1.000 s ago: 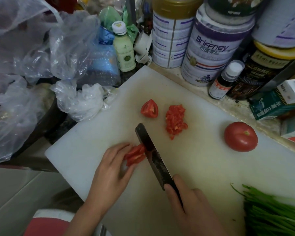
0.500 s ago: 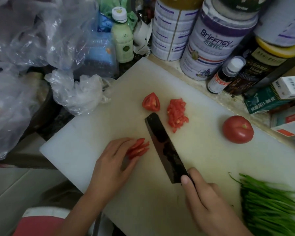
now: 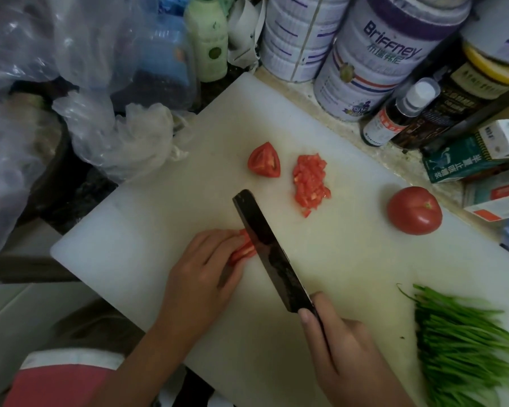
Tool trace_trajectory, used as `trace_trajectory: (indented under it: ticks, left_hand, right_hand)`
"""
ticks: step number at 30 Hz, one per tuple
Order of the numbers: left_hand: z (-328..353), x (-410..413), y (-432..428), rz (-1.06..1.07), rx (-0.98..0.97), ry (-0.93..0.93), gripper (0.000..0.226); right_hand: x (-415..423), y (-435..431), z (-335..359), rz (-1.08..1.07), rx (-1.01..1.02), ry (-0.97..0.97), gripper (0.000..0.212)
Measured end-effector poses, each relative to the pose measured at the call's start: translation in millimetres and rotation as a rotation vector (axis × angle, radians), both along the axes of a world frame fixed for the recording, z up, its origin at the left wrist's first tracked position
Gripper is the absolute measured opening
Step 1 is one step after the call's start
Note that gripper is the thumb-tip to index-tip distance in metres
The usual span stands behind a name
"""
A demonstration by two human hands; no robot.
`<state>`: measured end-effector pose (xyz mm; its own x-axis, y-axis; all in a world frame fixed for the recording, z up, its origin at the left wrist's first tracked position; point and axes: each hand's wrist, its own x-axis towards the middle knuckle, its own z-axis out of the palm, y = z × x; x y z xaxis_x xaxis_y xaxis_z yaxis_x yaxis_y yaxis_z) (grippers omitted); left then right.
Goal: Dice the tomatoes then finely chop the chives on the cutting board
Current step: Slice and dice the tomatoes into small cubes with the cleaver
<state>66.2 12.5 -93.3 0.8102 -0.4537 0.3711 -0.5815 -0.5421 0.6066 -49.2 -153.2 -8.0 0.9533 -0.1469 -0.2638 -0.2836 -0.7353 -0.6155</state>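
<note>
On the white cutting board (image 3: 147, 227) my left hand (image 3: 202, 277) holds down a stack of tomato slices (image 3: 244, 250), fingers curled over them. My right hand (image 3: 340, 345) grips the handle of a dark knife (image 3: 269, 251), whose blade stands against the slices' right side. Farther back lie a tomato wedge (image 3: 264, 160) and a heap of diced tomato (image 3: 310, 181). A whole tomato (image 3: 414, 210) sits at the right. A bunch of green chives (image 3: 465, 345) lies at the lower right.
Large tins (image 3: 373, 54), a small bottle (image 3: 400, 113) and boxes (image 3: 476, 154) crowd the board's far right edge. Crumpled plastic bags (image 3: 121, 139) and a pale green bottle (image 3: 207, 39) lie at the far left. The counter edge drops off at the left.
The knife, lifted and off to the right half a second ago, has come back left against the tomato slices. My left hand has closed further over the slices.
</note>
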Motion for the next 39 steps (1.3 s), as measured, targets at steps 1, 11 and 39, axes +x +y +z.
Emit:
trace_trajectory:
  ticks: [1, 11, 39]
  left_hand:
    - [-0.6, 0.6, -0.5, -0.007, 0.001, -0.005, 0.027]
    - [-2.2, 4.9, -7.6, -0.017, -0.013, -0.043, 0.016]
    - [-2.0, 10.2, -8.4, -0.003, -0.053, 0.073, 0.016]
  right_hand:
    - [0.1, 0.8, 0.1, -0.002, -0.017, 0.001, 0.032]
    - [3.9, 15.4, 3.5, 0.025, -0.255, 0.188, 0.028]
    - [79.2, 22.4, -22.7, 0.074, -0.244, -0.094, 0.04]
